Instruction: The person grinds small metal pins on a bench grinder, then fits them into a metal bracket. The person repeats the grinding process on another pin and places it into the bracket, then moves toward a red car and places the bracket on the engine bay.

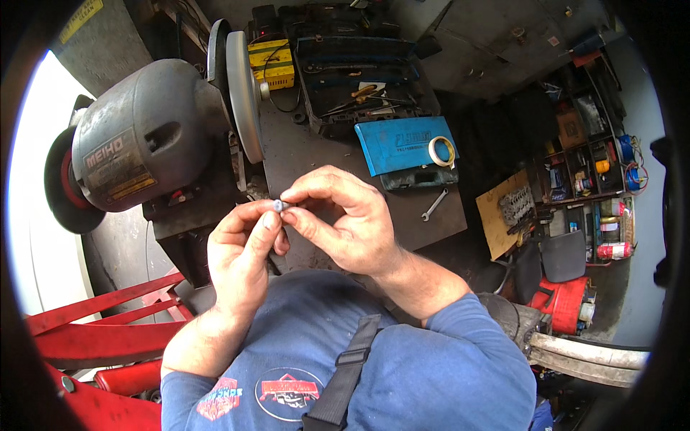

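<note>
A small grey metal part [279, 205] with a round end is held up between both hands, in front of my chest. Thumb and forefinger of my left hand [243, 248] pinch it from the left. From the right, my right hand [346, 219] closes its thumb and forefinger on the same piece. Most of the part is hidden by the fingertips, so its exact kind cannot be told. The grinding wheel [244, 97] of a bench grinder [144, 133] stands just beyond my hands, up and to the left; neither hand touches it.
On the bench [431, 233] lie a wrench [434, 205], a blue case [392, 147] with a tape roll [442, 151] on it, and an open toolbox [309, 108]. A yellow box [273, 63] stands behind. Red metal framework [108, 341] is at lower left, shelving [582, 144] at right.
</note>
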A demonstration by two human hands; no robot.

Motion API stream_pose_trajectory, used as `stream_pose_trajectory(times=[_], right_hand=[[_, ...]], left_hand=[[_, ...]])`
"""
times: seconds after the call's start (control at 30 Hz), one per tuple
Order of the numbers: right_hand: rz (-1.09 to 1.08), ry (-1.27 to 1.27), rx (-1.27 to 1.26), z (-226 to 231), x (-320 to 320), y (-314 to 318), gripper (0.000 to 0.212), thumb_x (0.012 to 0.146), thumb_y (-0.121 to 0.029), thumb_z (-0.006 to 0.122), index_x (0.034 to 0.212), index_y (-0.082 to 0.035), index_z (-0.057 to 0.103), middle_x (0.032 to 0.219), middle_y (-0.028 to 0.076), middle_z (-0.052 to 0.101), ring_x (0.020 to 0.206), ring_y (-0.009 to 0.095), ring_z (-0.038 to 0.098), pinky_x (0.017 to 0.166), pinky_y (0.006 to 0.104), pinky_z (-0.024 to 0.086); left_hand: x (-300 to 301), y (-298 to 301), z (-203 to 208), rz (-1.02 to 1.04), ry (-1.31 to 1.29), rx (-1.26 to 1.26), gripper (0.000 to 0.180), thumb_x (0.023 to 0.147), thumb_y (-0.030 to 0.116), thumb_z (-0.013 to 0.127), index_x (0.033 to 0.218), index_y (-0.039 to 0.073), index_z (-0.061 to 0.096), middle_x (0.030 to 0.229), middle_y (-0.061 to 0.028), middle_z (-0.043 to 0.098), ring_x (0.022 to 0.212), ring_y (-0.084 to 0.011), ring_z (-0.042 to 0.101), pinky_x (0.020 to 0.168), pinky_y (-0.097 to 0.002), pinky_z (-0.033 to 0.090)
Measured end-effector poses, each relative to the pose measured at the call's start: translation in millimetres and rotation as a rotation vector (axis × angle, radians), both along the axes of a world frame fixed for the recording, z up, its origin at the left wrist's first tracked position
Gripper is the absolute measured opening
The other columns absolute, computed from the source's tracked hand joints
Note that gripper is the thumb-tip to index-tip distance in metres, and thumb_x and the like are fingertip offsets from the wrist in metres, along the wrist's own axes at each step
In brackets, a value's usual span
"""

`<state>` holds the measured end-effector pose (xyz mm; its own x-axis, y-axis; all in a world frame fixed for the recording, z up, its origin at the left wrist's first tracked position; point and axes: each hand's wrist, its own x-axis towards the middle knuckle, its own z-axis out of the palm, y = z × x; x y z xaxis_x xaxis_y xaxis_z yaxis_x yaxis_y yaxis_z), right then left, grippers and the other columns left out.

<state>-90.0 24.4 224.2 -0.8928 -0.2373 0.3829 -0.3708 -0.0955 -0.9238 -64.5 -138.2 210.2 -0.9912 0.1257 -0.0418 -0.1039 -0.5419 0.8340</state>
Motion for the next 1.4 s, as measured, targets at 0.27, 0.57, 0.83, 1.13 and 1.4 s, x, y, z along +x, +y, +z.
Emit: stream_pose_trajectory(times=[0.27,0.57,0.83,1.13,1.4], right_hand=[[0.009,-0.309,-0.067,-7.6,-21.0,-4.6,0.017,0.087,-0.004,0.07,0.102,0.001,0.065,0.091,0.006,0.068,0.084,0.01,0.066,0.076,0.0237,0.055],[-0.067,-0.172,0.052,-6.7,-34.6,-5.7,0.014,0.085,-0.004,0.071,0.096,0.003,0.068,0.087,0.01,0.069,0.078,0.011,0.065,0.069,0.0258,0.053],[-0.072,-0.139,0.185,-1.3,-37.8,-3.7,0.014,0.086,-0.004,0.071,0.099,0.002,0.068,0.091,0.007,0.067,0.083,0.011,0.067,0.073,0.0234,0.055],[-0.017,-0.271,0.052,-2.5,-38.4,-5.5,0.018,0.088,-0.009,0.069,0.102,0.003,0.066,0.088,0.009,0.07,0.081,0.012,0.069,0.073,0.0234,0.056],[-0.003,-0.363,0.062,-3.0,-40.2,-5.0,0.019,0.089,-0.01,0.068,0.102,0.004,0.066,0.087,0.009,0.07,0.081,0.012,0.068,0.074,0.0235,0.057]], left_hand=[[-21.9,-0.6,-12.9,0.012,-0.289,0.104,0.026,0.091,0.021,0.067,0.106,0.001,0.062,0.09,-0.0048,0.066,0.067,-0.0105,0.056,0.063,-0.0235,0.045],[-29.7,2.6,-17.1,0.0,-0.35,0.235,0.022,0.093,0.026,0.063,0.1,0.005,0.062,0.091,-0.0033,0.064,0.069,-0.01,0.055,0.065,-0.0239,0.042],[-30.3,4.4,-17.1,-0.024,-0.338,0.235,0.02,0.094,0.025,0.061,0.106,0.009,0.063,0.091,0.0021,0.062,0.07,-0.0078,0.049,0.064,-0.0196,0.04],[-30.8,5.3,-15.3,-0.008,-0.347,0.239,0.02,0.093,0.024,0.063,0.106,0.009,0.063,0.091,0.0014,0.064,0.07,-0.0071,0.051,0.063,-0.0187,0.041],[-31.7,6.1,-14.2,0.0,-0.363,0.217,0.02,0.093,0.025,0.064,0.106,0.011,0.064,0.087,0.0027,0.063,0.067,-0.0066,0.051,0.062,-0.0183,0.04]])
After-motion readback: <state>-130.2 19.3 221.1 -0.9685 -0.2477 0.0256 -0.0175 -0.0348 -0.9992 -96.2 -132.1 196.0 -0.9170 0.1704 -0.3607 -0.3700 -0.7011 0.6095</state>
